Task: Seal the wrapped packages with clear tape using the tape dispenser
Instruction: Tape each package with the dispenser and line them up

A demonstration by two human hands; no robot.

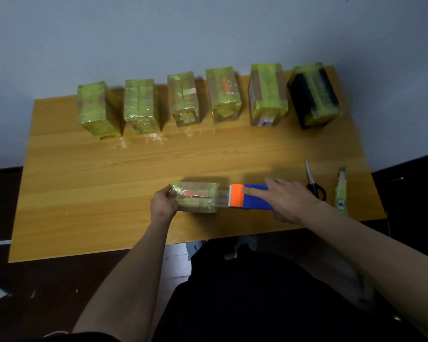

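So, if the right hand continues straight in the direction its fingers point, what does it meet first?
Probably the small clear-wrapped package that the left hand holds; the right hand points left along the blue and orange tape dispenser.

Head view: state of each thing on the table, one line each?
Package in front: lying flat, left hand grips its left end.
Tape dispenser: held by right hand, clear tape stretched to the package.
Six packages in back row: standing, wrapped, untouched.
Scissors: closed, lying flat.
Utility knife: lying flat; blade unclear.
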